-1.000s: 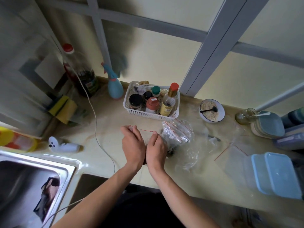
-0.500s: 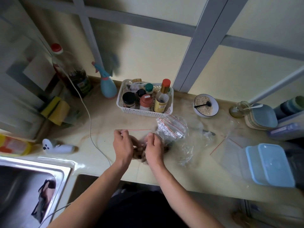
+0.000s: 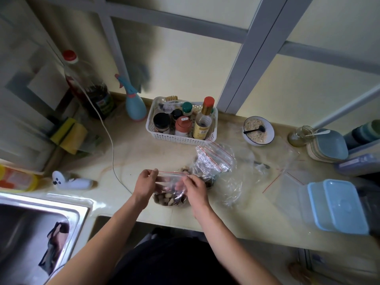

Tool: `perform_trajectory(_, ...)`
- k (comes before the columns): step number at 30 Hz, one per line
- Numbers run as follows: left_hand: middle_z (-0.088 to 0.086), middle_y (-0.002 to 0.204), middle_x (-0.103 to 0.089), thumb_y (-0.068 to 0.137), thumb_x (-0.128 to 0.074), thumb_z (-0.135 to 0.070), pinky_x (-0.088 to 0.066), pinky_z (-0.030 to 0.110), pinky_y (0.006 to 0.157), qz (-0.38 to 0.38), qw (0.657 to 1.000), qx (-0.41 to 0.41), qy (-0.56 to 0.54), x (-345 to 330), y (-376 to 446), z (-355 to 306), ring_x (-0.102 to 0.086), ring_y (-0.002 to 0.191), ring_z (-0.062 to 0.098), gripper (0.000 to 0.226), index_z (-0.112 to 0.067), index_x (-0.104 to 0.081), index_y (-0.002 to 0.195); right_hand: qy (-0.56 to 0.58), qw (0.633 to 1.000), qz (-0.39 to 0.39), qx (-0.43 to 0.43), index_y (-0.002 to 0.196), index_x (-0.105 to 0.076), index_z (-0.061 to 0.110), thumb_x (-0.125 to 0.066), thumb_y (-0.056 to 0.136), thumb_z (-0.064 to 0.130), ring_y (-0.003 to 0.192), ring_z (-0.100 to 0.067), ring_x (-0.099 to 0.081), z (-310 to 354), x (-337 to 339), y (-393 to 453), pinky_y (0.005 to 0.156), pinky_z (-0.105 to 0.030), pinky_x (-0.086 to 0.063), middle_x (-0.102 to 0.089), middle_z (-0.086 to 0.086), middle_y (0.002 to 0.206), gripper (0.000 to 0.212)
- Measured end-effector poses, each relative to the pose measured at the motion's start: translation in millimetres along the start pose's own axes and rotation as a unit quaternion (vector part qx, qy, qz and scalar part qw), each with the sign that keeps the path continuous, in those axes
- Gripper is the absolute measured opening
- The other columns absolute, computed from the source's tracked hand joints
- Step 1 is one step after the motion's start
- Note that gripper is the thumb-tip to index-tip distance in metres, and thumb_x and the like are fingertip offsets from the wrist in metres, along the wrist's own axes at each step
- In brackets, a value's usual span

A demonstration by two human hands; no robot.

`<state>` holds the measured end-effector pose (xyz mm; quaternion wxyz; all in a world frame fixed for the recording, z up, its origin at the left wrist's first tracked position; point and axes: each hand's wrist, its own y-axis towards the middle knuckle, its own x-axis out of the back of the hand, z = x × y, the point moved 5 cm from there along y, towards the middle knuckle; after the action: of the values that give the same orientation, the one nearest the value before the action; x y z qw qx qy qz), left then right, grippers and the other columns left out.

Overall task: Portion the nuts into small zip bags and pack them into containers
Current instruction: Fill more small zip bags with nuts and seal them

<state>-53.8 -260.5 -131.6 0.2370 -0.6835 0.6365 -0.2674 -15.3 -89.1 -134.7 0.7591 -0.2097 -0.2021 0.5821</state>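
Observation:
A small clear zip bag [image 3: 171, 188] with a red zip line stands upright on the counter, its bottom filled with nuts [image 3: 168, 200]. My left hand [image 3: 145, 185] pinches the left end of the zip line. My right hand [image 3: 195, 189] pinches the right end. Behind them lies a crumpled pack of empty zip bags [image 3: 213, 159] with more nuts [image 3: 185, 168] beside it. A blue-lidded container [image 3: 337, 204] sits at the right, with flat empty bags [image 3: 287, 179] next to it.
A white basket [image 3: 181, 138] of bottles and jars stands at the back. A bowl of oats [image 3: 258, 133] with a spoon is to its right. A steel sink [image 3: 30, 229] lies at the left, with a white cable [image 3: 112, 153] across the counter. Stacked plates [image 3: 329, 145] are far right.
The bag of nuts has been lifted upright. My hands have moved apart along the red zip line, from close together over the bag to one at each end.

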Motion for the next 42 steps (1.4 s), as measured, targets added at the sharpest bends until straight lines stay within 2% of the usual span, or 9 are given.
perform_trajectory(4, 0.017, 0.091, -0.076, 0.106, -0.044, -0.028, -0.052, 0.036, 0.059, -0.01, 0.999, 0.007, 0.035, 3, 4, 4, -0.071, 0.06, 0.037, 0.032, 0.002, -0.047, 0.116, 0.019, 0.999, 0.019, -0.039, 0.102, -0.071, 0.01, -0.058, 0.103, 0.017, 0.08, -0.021, -0.073, -5, 0, 2, 0.089, -0.046, -0.057, -0.079, -0.008, 0.085, 0.014)
perform_trajectory(7, 0.012, 0.113, -0.068, 0.098, -0.056, -0.042, -0.054, 0.034, 0.065, -0.011, 0.992, -0.053, 0.117, 1, 3, -5, -0.072, 0.082, 0.027, 0.039, -0.012, -0.046, 0.121, 0.015, 0.998, 0.043, -0.04, 0.106, -0.071, 0.009, -0.061, 0.101, 0.015, 0.077, -0.016, -0.073, -3, -1, 2, 0.073, -0.032, -0.057, -0.078, -0.015, 0.096, 0.013)
perform_trajectory(10, -0.005, 0.127, -0.051, 0.082, -0.051, -0.063, -0.039, 0.038, 0.093, -0.014, 0.91, -0.23, 0.343, -5, 5, -17, -0.045, 0.119, 0.016, 0.054, -0.036, -0.052, 0.128, 0.006, 0.999, 0.041, -0.018, 0.098, -0.077, 0.02, -0.068, 0.097, 0.021, 0.086, -0.026, -0.073, -4, -2, 4, 0.077, -0.04, -0.059, -0.077, -0.014, 0.099, 0.009)
perform_trajectory(14, -0.023, 0.112, -0.06, 0.075, -0.04, -0.076, -0.025, 0.038, 0.097, 0.041, 0.832, -0.302, 0.464, -21, 6, -28, -0.04, 0.12, 0.006, 0.049, -0.046, -0.067, 0.103, -0.032, 0.999, 0.032, 0.006, 0.091, -0.079, 0.028, -0.07, 0.095, 0.024, 0.085, -0.018, -0.071, -5, -1, 12, 0.085, -0.043, -0.058, -0.077, -0.002, 0.089, 0.011)
perform_trajectory(19, -0.019, 0.086, -0.066, 0.069, -0.04, -0.071, -0.027, 0.036, 0.088, 0.05, 0.849, -0.273, 0.449, -21, 7, -37, -0.056, 0.101, 0.009, 0.047, -0.041, -0.067, 0.092, -0.026, 0.999, 0.019, 0.003, 0.094, -0.073, 0.016, -0.069, 0.096, 0.016, 0.078, -0.017, -0.069, -1, 3, 13, 0.073, -0.038, -0.056, -0.075, 0.002, 0.08, 0.005)
perform_trajectory(25, -0.016, 0.107, -0.055, 0.067, -0.041, -0.075, -0.023, 0.039, 0.1, 0.065, 0.844, -0.277, 0.455, -20, 14, -37, -0.037, 0.111, 0.01, 0.047, -0.044, -0.069, 0.089, -0.039, 0.998, 0.051, 0.025, 0.097, -0.075, 0.014, -0.069, 0.097, 0.019, 0.071, -0.01, -0.064, 2, 2, 16, 0.064, -0.023, -0.048, -0.076, -0.002, 0.085, 0.007)
perform_trajectory(29, -0.018, 0.094, -0.066, 0.069, -0.04, -0.067, -0.028, 0.041, 0.1, 0.09, 0.855, -0.259, 0.441, -24, 14, -39, -0.054, 0.101, 0.011, 0.045, -0.035, -0.066, 0.086, -0.062, 0.997, 0.043, 0.033, 0.09, -0.072, 0.015, -0.068, 0.097, 0.019, 0.066, -0.012, -0.062, 4, 3, 19, 0.059, -0.027, -0.048, -0.075, -0.005, 0.082, 0.009)
perform_trajectory(35, -0.017, 0.09, -0.068, 0.076, -0.051, -0.049, -0.026, 0.036, 0.095, 0.104, 0.874, -0.24, 0.409, -29, 12, -37, -0.056, 0.097, 0.007, 0.027, -0.029, -0.066, 0.085, -0.103, 0.993, 0.022, 0.045, 0.087, -0.069, 0.011, -0.07, 0.096, 0.018, 0.061, -0.013, -0.062, 5, 4, 23, 0.056, -0.029, -0.049, -0.075, -0.01, 0.083, 0.011)
perform_trajectory(42, -0.019, 0.08, -0.065, 0.075, -0.044, -0.058, -0.027, 0.036, 0.091, 0.081, 0.852, -0.264, 0.444, -30, 12, -39, -0.054, 0.089, 0.006, 0.03, -0.036, -0.063, 0.081, -0.1, 0.994, 0.016, 0.048, 0.089, -0.073, 0.011, -0.068, 0.097, 0.017, 0.07, -0.011, -0.066, 9, 7, 23, 0.066, -0.028, -0.052, -0.075, -0.004, 0.083, 0.01)
